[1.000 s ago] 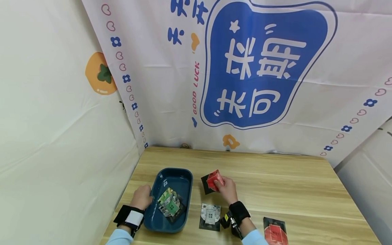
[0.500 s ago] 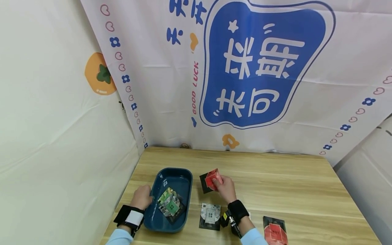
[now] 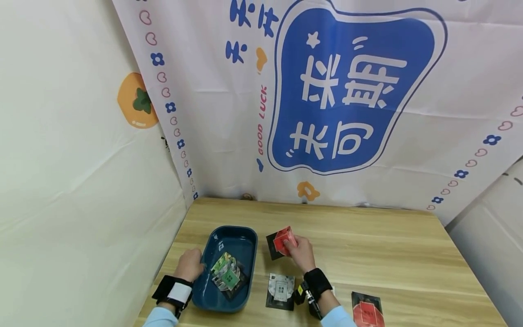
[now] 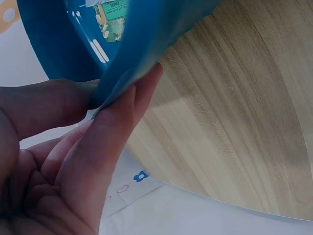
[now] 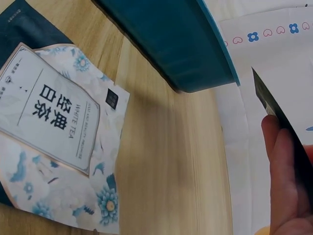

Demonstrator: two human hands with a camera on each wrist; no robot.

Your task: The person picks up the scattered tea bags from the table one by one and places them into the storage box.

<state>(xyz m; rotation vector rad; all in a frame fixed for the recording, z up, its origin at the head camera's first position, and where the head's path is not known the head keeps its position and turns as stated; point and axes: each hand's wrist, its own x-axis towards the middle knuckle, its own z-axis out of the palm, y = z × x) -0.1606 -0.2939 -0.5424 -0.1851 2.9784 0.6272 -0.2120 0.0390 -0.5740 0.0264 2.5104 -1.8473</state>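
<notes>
At the left, my left hand (image 3: 189,265) pinches the rim of a deep blue tray (image 3: 252,254); thumb inside and fingers outside show in the left wrist view. Inside the tray lie several overlapping sachets, a green-labelled one (image 3: 230,279) on top. My right hand (image 3: 303,254) holds a red and black sachet (image 3: 281,240) between thumb and fingers, right of the tray's far end. The right wrist view catches this sachet (image 5: 279,115) nearly edge-on, its dark side showing. Below that hand, a white tea sachet (image 3: 280,291) lies flat on the table, printed with blue flowers.
Another red and black sachet (image 3: 367,311) lies at the table's near right. A small white patch peeks out beside the right wrist strap, mostly hidden. The wooden table (image 3: 388,250) meets a printed cloth (image 3: 229,150) at the back and a pale cloth wall (image 3: 81,204) on the left.
The right hand and its red sachet have shifted very slightly left. The left hand stays on the tray rim. The head view has tilted a little.
</notes>
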